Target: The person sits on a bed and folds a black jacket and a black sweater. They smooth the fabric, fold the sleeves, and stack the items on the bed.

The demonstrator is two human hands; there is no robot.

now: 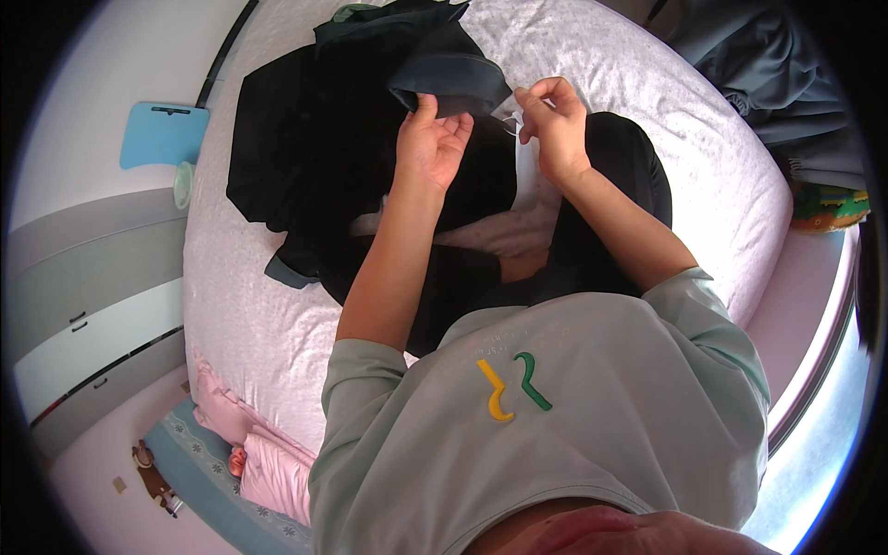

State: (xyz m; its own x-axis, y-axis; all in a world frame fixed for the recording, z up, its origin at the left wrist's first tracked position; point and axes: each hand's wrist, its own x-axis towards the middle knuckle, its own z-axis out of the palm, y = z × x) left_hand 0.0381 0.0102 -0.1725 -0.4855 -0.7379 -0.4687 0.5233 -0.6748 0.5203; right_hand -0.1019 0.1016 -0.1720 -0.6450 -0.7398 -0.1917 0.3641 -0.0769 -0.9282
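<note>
A large black garment [305,139] lies spread over the bed and my lap. My left hand [435,139] is palm up, its thumb and fingers gripping the edge of a dark grey-blue cloth section [454,80], which looks like a collar or cuff of the garment. To its right, my right hand [553,125] has thumb and forefinger pinched near the tip of that section. A thin white thread [512,123] shows beside the right fingers; whether they hold it is too small to tell. Something white and flat [527,173] lies below the right hand.
The bed [257,340] has a pale speckled sheet. Pink pillows [274,465] lie at the lower left, and grey fabric [749,62] is heaped at the upper right. Drawers [104,326], a light blue board [164,135] and a green bowl-like object [183,185] stand beyond the left edge.
</note>
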